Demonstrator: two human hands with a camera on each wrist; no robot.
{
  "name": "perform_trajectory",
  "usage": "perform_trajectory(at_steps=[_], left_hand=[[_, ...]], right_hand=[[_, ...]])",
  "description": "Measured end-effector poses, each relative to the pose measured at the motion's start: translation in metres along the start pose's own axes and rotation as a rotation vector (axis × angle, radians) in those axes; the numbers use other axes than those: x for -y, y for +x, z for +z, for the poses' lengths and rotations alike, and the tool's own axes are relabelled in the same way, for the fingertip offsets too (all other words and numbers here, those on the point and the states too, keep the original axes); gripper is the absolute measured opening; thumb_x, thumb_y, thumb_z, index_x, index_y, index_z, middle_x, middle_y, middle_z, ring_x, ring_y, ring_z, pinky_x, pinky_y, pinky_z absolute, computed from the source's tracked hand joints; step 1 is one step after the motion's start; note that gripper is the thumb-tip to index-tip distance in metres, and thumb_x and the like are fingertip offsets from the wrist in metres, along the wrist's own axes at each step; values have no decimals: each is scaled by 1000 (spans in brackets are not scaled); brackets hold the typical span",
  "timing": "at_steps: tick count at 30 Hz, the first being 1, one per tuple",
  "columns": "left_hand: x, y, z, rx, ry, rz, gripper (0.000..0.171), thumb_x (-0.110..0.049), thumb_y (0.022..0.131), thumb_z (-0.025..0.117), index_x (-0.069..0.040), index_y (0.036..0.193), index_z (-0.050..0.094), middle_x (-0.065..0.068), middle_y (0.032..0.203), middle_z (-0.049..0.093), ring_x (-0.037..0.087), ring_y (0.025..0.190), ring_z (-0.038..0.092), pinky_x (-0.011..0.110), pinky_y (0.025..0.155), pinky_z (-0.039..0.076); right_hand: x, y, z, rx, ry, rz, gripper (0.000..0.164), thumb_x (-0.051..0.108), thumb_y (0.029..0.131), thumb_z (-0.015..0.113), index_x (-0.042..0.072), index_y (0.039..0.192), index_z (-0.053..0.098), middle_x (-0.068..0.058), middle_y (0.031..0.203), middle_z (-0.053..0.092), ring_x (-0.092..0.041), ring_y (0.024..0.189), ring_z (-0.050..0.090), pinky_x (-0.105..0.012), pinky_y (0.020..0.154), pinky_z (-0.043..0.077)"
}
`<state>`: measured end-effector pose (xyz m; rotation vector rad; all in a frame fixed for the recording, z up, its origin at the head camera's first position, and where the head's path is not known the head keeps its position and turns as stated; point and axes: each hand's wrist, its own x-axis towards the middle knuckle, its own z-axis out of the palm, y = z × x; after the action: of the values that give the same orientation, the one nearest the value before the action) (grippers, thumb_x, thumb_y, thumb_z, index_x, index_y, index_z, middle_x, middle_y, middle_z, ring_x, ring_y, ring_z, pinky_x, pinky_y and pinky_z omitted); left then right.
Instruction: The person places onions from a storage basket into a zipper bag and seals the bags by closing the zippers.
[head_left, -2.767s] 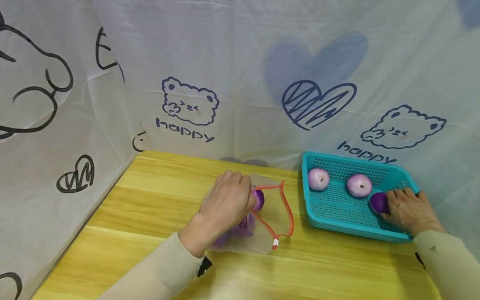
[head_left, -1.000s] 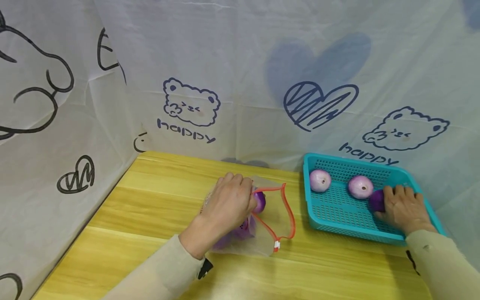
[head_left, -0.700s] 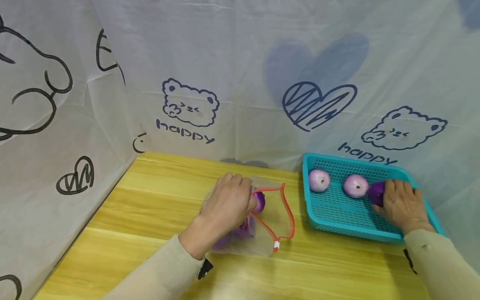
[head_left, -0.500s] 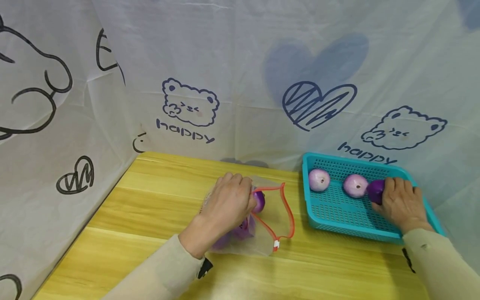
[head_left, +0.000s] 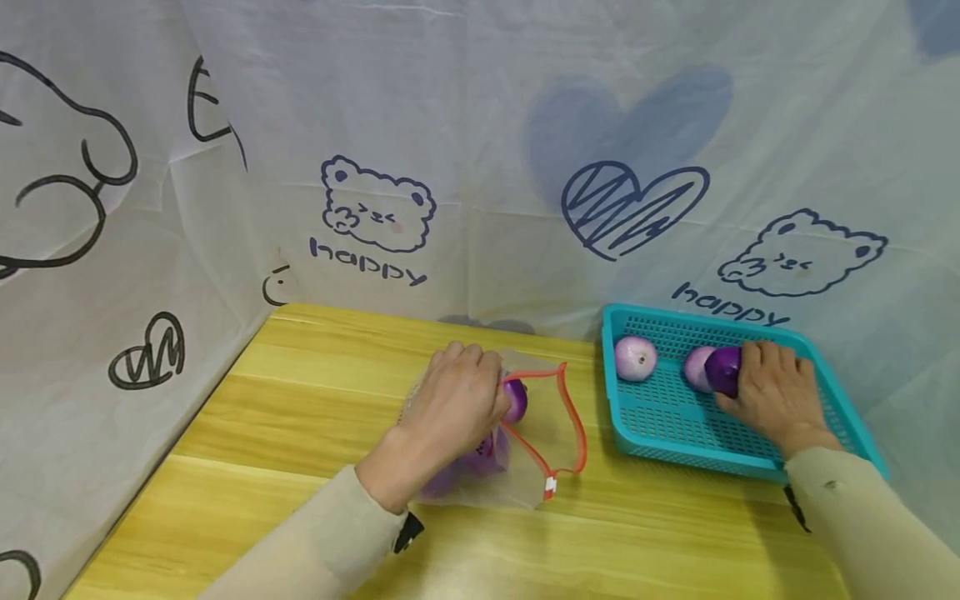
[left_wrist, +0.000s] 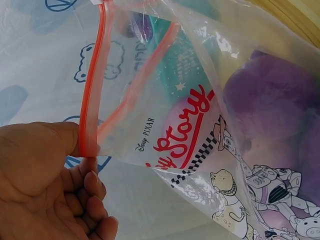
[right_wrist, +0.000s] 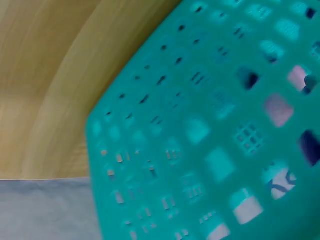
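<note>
My left hand (head_left: 456,396) pinches the zip edge of a clear bag (left_wrist: 135,135) with a red-orange zip and printed cartoon figures. Its mouth gapes to the right. Purple onions (head_left: 516,402) lie inside, partly behind my hand and blurred by the plastic. In the teal basket (head_left: 693,454), my right hand (head_left: 776,396) grips a dark purple onion (head_left: 723,372). That onion overlaps a paler pink-purple onion (head_left: 697,369) in the head view. Another pale onion (head_left: 635,359) sits by the basket's left wall. The right wrist view shows the basket's perforated side, but not the hand.
The bag and basket stand on a yellow wood-grain table (head_left: 300,400). A white printed cloth (head_left: 465,150) hangs behind and to the left. The basket's raised rim lies between the right hand and the bag. A white slider (head_left: 551,484) sits on the zip.
My right hand has moved left and slightly back within the basket with the dark onion, which now covers part of the middle onion. My left hand and the bag stay put.
</note>
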<state>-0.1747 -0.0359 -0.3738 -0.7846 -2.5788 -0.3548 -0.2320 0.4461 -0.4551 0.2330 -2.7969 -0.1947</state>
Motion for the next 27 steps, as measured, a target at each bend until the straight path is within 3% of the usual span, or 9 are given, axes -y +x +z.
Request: perform_trajectory(at_steps=[16, 27], left_hand=[[0, 2, -1, -12, 25, 2, 24, -18, 90, 68, -13, 75, 49, -1, 71, 42, 20, 69, 40, 33, 63, 32], [0, 3, -3, -10, 158, 37, 27, -25, 91, 75, -10, 81, 56, 0, 73, 44, 21, 72, 39, 33, 65, 32]], right_hand=[[30, 14, -10, -52, -16, -83, 94, 43, 75, 89, -13, 133, 41, -37, 123, 49, -54, 109, 47, -66, 84, 41], [42, 18, -16, -115, -2, -98, 91, 44, 75, 87, -12, 132, 44, -35, 120, 52, -52, 106, 49, -65, 83, 43]])
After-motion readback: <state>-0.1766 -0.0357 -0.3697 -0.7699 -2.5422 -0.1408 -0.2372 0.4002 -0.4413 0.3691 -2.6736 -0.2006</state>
